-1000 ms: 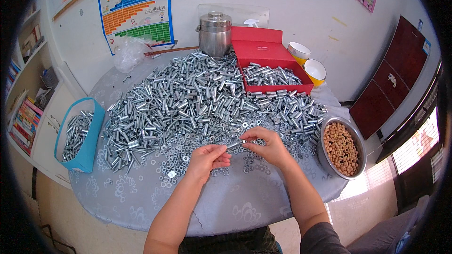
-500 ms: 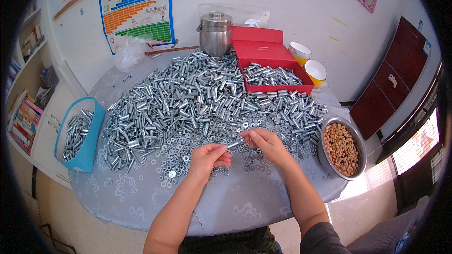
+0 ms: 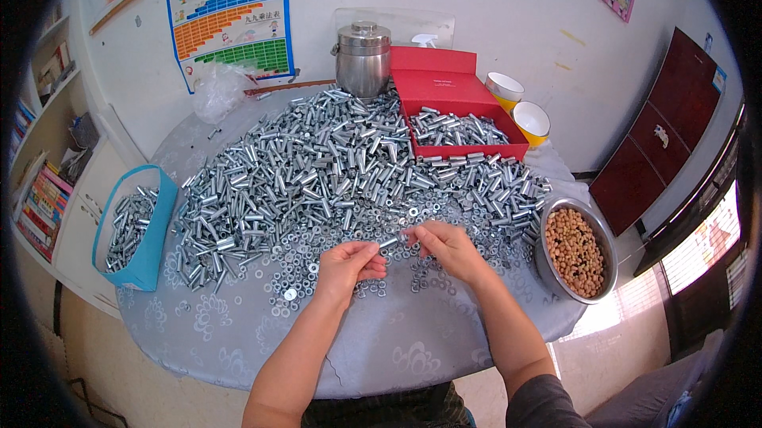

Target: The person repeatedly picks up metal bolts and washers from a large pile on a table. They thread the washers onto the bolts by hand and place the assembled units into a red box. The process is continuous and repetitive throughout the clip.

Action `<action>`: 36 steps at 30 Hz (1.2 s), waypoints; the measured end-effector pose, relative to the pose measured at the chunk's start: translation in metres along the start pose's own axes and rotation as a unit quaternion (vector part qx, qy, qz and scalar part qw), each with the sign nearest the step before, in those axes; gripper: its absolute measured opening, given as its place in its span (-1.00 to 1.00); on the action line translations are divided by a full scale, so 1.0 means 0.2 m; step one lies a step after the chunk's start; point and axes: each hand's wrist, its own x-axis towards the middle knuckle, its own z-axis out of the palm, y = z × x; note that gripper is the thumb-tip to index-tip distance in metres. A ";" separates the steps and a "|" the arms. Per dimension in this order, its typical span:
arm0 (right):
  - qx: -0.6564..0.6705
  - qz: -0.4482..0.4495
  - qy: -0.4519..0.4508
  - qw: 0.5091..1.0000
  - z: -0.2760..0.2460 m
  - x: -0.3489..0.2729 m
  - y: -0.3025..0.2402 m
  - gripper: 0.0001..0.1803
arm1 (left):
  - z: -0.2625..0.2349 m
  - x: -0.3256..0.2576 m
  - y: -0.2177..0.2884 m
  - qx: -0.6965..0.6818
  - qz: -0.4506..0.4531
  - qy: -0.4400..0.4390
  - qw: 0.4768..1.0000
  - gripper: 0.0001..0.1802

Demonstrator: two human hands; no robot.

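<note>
My left hand (image 3: 347, 265) is closed, pinching a short silver metal sleeve (image 3: 389, 243) between thumb and fingertips, its free end pointing right. Just beyond that end my right hand (image 3: 447, 245) has its thumb and forefinger pressed together. Whatever they hold, if anything, is too small to make out. Small washers and nuts (image 3: 302, 273) lie scattered on the tablecloth beneath and around both hands. Behind them spreads a large heap of silver metal sleeves (image 3: 278, 166).
A red box (image 3: 468, 150) of metal pieces sits at the back, beside a steel canister (image 3: 363, 63) and yellow-white bowls (image 3: 530, 120). At left stands a blue bin (image 3: 151, 241) of metal pieces; at right, a steel bowl (image 3: 609, 273) holds small tan pieces.
My right fingertips have shifted very slightly near the sleeve's free end. The left hand still grips the sleeve in almost the same place.
</note>
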 end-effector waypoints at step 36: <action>0.095 0.051 0.291 0.950 -0.63 0.46 0.23 -0.60 | -0.04 0.02 0.04 0.006 0.028 -0.002 1.000 -0.71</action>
